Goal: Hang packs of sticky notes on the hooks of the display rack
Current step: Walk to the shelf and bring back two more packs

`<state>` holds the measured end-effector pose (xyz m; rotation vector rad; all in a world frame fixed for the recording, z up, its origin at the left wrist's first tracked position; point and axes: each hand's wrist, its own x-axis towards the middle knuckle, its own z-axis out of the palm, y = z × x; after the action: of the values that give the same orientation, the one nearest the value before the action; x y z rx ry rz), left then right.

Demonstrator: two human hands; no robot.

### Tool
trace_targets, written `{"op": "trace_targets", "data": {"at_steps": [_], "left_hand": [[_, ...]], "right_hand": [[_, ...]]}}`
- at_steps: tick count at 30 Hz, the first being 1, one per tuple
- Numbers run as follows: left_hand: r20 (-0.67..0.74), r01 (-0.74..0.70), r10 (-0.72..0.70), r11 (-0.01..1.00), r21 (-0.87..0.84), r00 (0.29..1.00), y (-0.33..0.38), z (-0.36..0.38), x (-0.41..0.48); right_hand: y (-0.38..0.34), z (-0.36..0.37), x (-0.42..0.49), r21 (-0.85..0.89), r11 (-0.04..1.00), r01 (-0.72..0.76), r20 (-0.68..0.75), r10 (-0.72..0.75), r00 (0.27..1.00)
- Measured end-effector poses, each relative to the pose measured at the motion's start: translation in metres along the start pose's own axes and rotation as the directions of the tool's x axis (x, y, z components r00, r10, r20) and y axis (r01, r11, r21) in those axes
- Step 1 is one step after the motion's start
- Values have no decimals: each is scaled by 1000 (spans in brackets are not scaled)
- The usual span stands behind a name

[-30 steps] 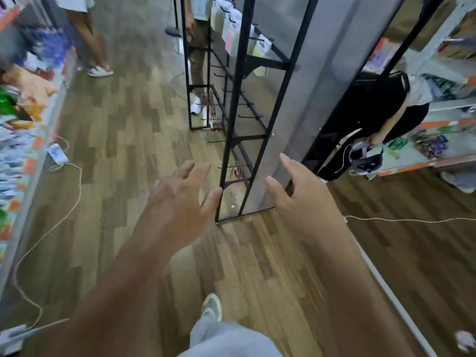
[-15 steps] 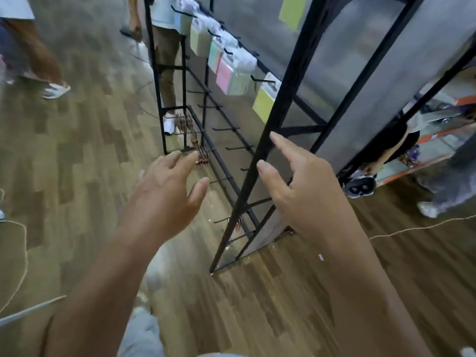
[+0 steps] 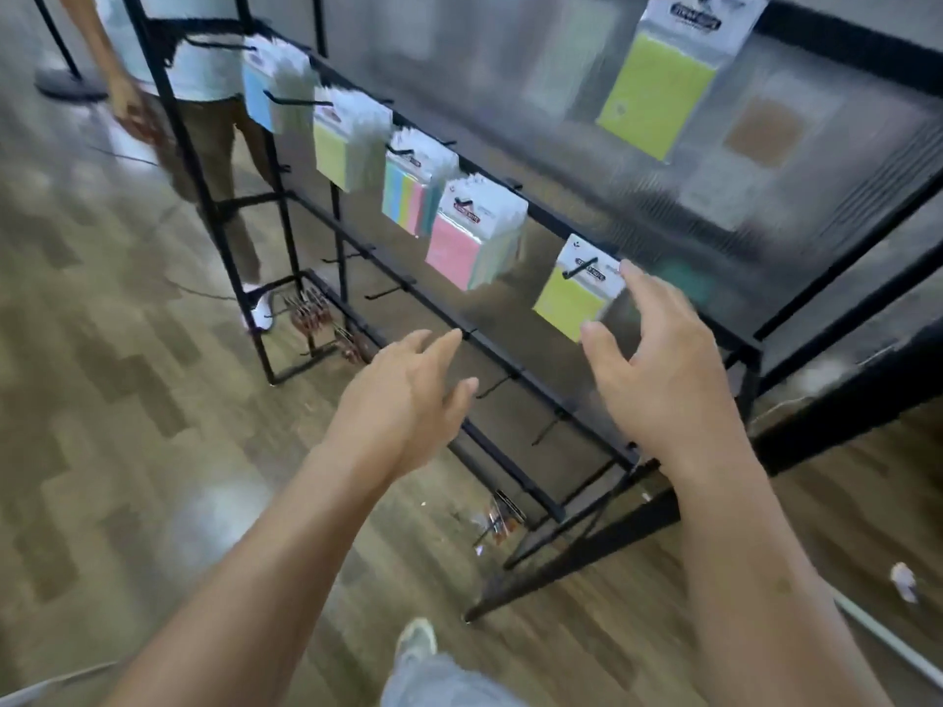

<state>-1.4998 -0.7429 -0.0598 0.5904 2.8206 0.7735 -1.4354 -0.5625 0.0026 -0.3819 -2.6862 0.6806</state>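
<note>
Head-height view down two bare forearms toward a black wire display rack [image 3: 515,304]. Hung on a hook [image 3: 579,266] of the upper rail, at 1 o'clock from frame centre: a yellow pack of sticky notes [image 3: 571,301] with a white card header. Along the rail toward 11 o'clock, four more loaded hooks, a pink pack [image 3: 456,247] nearest.

Empty right hand [image 3: 658,369], spread wide and grasping nothing; index fingertip [image 3: 626,272] at the header's 3 o'clock edge, thumb [image 3: 588,330] by the pack's 5 o'clock corner, contact impossible to tell through blur. Empty left hand [image 3: 403,400] too, fingers loosely extended, at 8 o'clock from the pack and well apart.

Probably light, firm as a small block, slick in its film sleeve, with a thin, bendable header. Best pinched across the block's side edges, sparing the punched hole. Bare hooks [image 3: 385,293] waiting on the lower rail.
</note>
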Motion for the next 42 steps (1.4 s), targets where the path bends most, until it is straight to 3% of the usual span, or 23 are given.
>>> {"op": "trace_targets", "data": {"at_steps": [5, 10, 14, 20, 23, 26, 31, 35, 42], "left_hand": [[160, -152, 175, 977, -149, 971, 7, 6, 83], [277, -93, 172, 956, -277, 945, 14, 22, 162], [372, -55, 181, 944, -326, 910, 17, 33, 218], [420, -37, 260, 882, -470, 869, 29, 54, 250], [351, -28, 248, 849, -528, 903, 30, 58, 253], [315, 39, 208, 777, -629, 926, 30, 59, 249], [403, 187, 183, 669, -720, 896, 29, 61, 245], [453, 215, 232, 641, -737, 861, 30, 64, 241], [501, 119, 320, 739, -663, 804, 34, 65, 245]], "right_hand": [[-1, 7, 66, 113, 987, -111, -165, 129, 978], [-1, 14, 136, 288, 955, -69, -437, 195, 878], [0, 14, 176, 327, 944, -35, -569, 226, 791], [3, 17, 197, 419, 907, -44, -636, 327, 699], [-3, 20, 200, 434, 896, -89, -662, 384, 644], [-12, 22, 200, 455, 881, -129, -685, 439, 582], [-26, 22, 202, 557, 816, -154, -655, 546, 523], [-35, 20, 207, 598, 791, -132, -635, 567, 525], [-44, 19, 197, 631, 772, -75, -550, 514, 658]]}}
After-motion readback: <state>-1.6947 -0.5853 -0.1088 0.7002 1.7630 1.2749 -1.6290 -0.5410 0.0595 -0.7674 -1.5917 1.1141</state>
